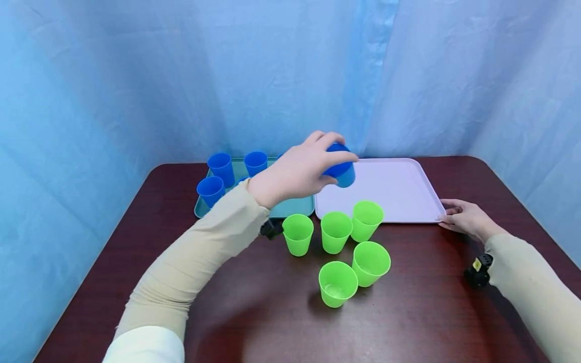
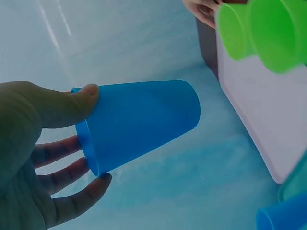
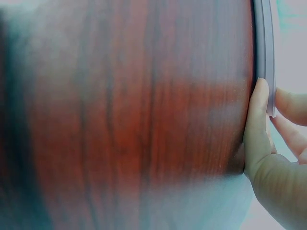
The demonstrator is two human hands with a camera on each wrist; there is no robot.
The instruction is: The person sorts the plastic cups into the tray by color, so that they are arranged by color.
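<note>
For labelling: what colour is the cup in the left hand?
Blue cup, clearest in the left wrist view, gripped by the left hand.

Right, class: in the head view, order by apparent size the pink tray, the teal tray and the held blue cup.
1. pink tray
2. teal tray, partly hidden by the left hand, so unsure
3. blue cup

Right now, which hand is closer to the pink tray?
Right. The right hand touches the pink tray at its near right corner, while the left hand holds a blue cup above its left edge.
</note>
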